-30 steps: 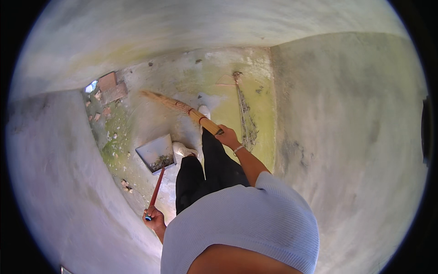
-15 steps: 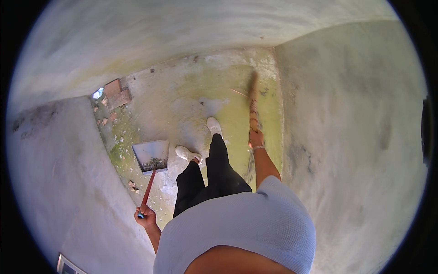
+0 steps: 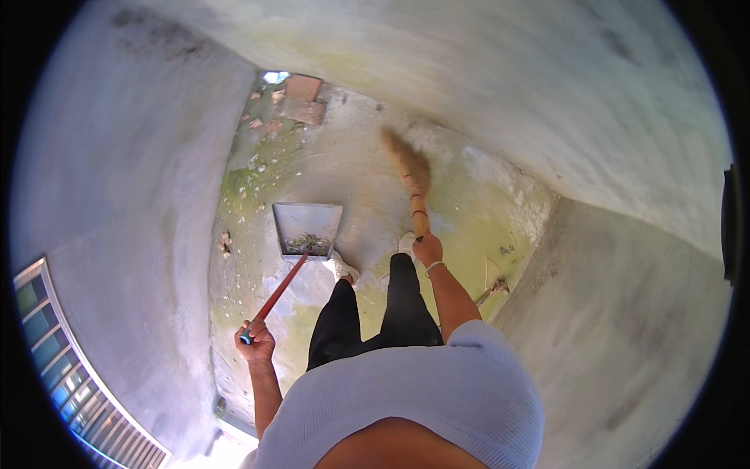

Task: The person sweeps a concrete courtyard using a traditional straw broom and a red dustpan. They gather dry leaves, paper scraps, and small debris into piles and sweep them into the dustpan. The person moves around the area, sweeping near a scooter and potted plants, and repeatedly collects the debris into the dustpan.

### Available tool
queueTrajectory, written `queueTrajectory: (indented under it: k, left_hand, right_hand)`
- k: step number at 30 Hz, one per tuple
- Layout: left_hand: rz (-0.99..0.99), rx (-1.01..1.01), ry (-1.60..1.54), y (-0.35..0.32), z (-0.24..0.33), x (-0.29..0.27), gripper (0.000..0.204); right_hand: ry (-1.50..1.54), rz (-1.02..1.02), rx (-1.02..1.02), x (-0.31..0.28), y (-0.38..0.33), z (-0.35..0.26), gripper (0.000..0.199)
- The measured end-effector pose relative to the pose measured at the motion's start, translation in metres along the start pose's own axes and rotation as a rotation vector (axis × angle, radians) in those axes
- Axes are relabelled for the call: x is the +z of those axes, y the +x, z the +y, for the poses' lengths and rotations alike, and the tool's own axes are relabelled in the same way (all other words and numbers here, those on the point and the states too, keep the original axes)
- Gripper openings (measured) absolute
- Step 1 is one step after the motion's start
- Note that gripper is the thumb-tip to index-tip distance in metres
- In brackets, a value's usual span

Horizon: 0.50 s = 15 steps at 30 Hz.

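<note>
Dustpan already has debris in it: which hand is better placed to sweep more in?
Right, probably. The right hand grips the straw broom, whose bristles reach the ground beside the dustpan. The left hand only holds the dustpan's red handle.

The broom (image 3: 412,176) has swung left (blurred), now just beside the dustpan (image 3: 306,228).

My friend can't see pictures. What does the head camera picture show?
A person stands in a narrow concrete yard, the right hand sweeping with a straw broom. The left hand holds the red handle of a grey dustpan with debris inside, resting on mossy ground.
</note>
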<state>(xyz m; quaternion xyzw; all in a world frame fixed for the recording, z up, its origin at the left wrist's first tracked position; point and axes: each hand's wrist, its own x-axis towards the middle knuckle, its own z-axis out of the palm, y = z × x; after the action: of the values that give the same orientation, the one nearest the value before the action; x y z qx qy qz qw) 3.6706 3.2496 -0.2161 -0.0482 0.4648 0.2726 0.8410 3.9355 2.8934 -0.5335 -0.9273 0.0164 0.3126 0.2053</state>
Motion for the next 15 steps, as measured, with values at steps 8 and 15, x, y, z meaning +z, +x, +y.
queueTrajectory:
  k: [8,15]
  left_hand:
    - [0.12,0.184,-0.187,0.012,-0.004,-0.039,0.01]
    - [0.046,0.219,-0.233,0.012,0.02,-0.149,0.007]
  right_hand:
    - [-0.033,-0.023,-0.428,-0.044,0.085,-0.055,0.046]
    - [-0.344,-0.122,-0.285,0.068,0.192,-0.173,0.027]
